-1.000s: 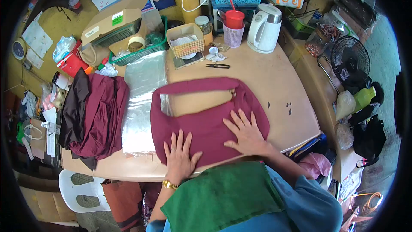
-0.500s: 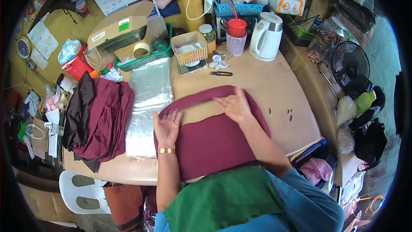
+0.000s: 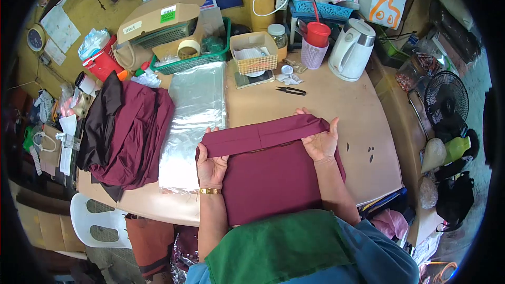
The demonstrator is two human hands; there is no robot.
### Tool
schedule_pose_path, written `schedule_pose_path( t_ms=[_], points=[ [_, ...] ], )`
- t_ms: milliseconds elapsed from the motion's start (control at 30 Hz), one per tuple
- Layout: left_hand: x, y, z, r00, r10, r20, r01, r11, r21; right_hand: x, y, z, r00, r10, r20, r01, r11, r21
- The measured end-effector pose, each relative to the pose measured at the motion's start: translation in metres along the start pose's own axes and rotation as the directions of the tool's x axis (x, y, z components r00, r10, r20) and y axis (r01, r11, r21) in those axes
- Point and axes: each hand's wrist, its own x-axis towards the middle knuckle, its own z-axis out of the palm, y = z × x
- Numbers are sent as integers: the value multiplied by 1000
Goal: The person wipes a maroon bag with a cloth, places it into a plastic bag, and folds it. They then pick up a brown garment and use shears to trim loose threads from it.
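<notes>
A maroon cloth piece (image 3: pixel 273 186) lies flat in front of me, its wide band (image 3: pixel 260 135) stretched across the top. At the band's left end, my left hand (image 3: pixel 212 169) grips the fabric between thumb and fingers; a gold bracelet is at that wrist. My right hand (image 3: pixel 322 144) holds the right end from below, thumb raised beside it, with some fingertips showing behind the band. A dark seam line shows where the band meets the flat cloth. Beyond the band lie black thread snips (image 3: pixel 291 91).
Left of the cloth are clear plastic sheets (image 3: pixel 194 108) and a heap of maroon and black fabric (image 3: pixel 137 131). Along the back stand a green basket (image 3: pixel 228 37), a woven basket (image 3: pixel 255 63), a red cup (image 3: pixel 318 35) and a white kettle (image 3: pixel 353 52). A fan (image 3: pixel 447 97) stands right.
Both hands, spread over the cloth before, now hold the band's ends. The band, a curved loop before, is drawn straight and down over the gap above the cloth. The view has shifted slightly.
</notes>
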Motion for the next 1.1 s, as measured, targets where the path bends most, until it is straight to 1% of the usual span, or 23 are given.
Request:
schedule_pose_path(
  t_ms=[67, 167, 233, 267, 300, 333, 367, 433, 467, 500, 533, 567, 600, 633, 767, 833, 867, 933, 967, 1000, 1033, 1067, 1100],
  points=[
    [0, -1, 5, 996, -24, 81, 23, 1000, 11, 1, 0, -2, 1000, 4, -13, -4, 1000, 5],
    [3, -5, 20, 996, -40, -80, 43, 999, 32, 6, 4, -8, 999, -22, 34, 22, 1000, -13],
    [8, -10, 17, 962, -43, -270, 128, 944, 305, 7, 12, -2, 990, 113, -83, -137, 908, -397],
    [5, -13, 16, 961, -42, -273, 127, 944, 305, 4, 13, 2, 990, 115, -85, -140, 907, -397],
    [4, -17, 19, 960, -52, -277, 160, 910, 382, -1, 16, 26, 869, 493, -34, -343, 552, -760],
    [3, -20, 24, 958, -58, -280, 186, 869, 458, -4, 22, 49, 612, 775, -160, -298, 38, -954],
    [1, -21, 27, 958, -73, -278, 200, 863, 464, -6, 35, 69, 604, 782, -156, -294, 36, -955],
    [-1, -18, 0, 961, -127, -248, 239, 833, 500, -9, 73, 100, 719, 668, 193, 154, 119, -981],
    [-2, -16, -9, 958, -192, -213, 278, 799, 534, -1, 91, 108, 712, 674, 196, 153, 122, -981],
    [-3, -20, 1, 981, -162, -102, 192, 813, 550, 15, 106, 117, 780, 429, 456, 550, -122, -826],
    [-3, -23, 9, 983, -153, -101, 184, 813, 553, 30, 116, 125, 644, 224, 731, 735, -447, -510],
    [-4, -24, 15, 982, -147, -121, 190, 810, 554, 43, 124, 125, 639, 227, 735, 740, -440, -508],
    [-5, -25, 21, 980, -143, -139, 197, 807, 557, 59, 132, 122, 775, 390, 497, 631, -478, -611],
    [-7, -26, 28, 983, -103, -153, 176, 775, 607, 69, 140, 119, 832, 514, 209, 503, -540, -675],
    [-6, -23, 34, 974, -75, -213, 176, 842, 510, 92, 166, 104, 809, 586, 32, 393, -500, -772],
    [-5, -24, 23, 980, -29, -196, 140, 801, 581, 86, 177, 96, 862, 445, 243, 459, -482, -746],
    [-5, -26, 18, 982, -12, -187, 127, 778, 615, 86, 179, 93, 867, 440, 235, 450, -487, -749],
    [-1, -25, 22, 984, -50, -172, 148, 774, 616, 79, 175, 106, 862, 241, 446, 499, -559, -662],
    [-1, -25, 31, 992, -34, -119, 87, 876, 474, 73, 169, 112, 869, 230, 438, 485, -570, -663],
    [-1, -24, 37, 997, -13, -73, 35, 949, 314, 62, 161, 120, 743, 127, 658, 617, -510, -599],
    [8, -17, 20, 984, -48, 173, 23, 989, 146, 53, 154, 125, 561, 6, 828, 732, -471, -492],
    [14, -12, 4, 914, -38, 403, 55, 998, -31, 32, 149, 119, 579, 83, 811, 766, -396, -507],
    [3, -10, 19, 998, -61, 6, 59, 983, 174, 10, 143, 107, 599, 204, 774, 768, -421, -483]
  ],
)
